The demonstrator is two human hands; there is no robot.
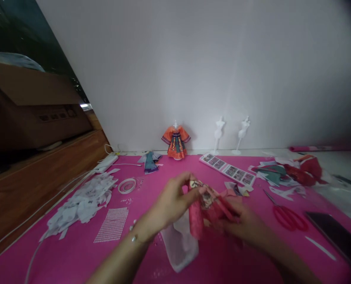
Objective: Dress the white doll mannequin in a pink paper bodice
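A small red doll garment (196,221) with a patterned, light-coloured band is held up above the pink mat (146,260). My left hand (175,199) pinches its upper left edge between thumb and fingers. On the other side, my right hand (239,221) grips the red cloth, its fingers partly blurred and partly hidden by the fabric. Below the hands lies a piece of sheer white cloth (180,244). An orange doll robe (176,144) hangs on a small stand against the wall.
White scraps (82,199), a tape roll (127,185) and a sheet of small beads (112,224) lie left. Two white mini mannequins (218,132) stand behind a picture strip (227,169). Red-handled scissors (289,217), a dark flat device (338,234) and fabric scraps (302,171) lie right.
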